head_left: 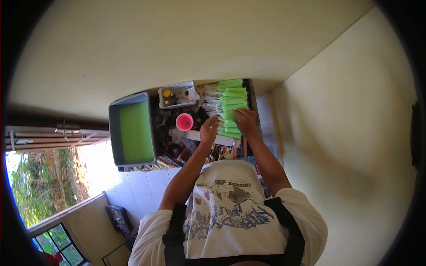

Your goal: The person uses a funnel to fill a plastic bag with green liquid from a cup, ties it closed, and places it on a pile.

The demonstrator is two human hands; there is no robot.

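A row of long green liquid-filled plastic packets (231,99) lies side by side on the patterned table (177,150), their clear tied ends pointing left. My right hand (245,120) lies on the green bodies at the near end of the row, fingers curled over one packet. My left hand (208,129) pinches the clear tied end of the same near packets. A pink cup (184,122) stands just left of my left hand.
A grey tub (114,133) filled with green liquid sits at the table's left end. A white tray (165,105) with small bottles stands behind the cup. Pale walls close in behind and on the right. A tiled floor, an open door and a window are at the left.
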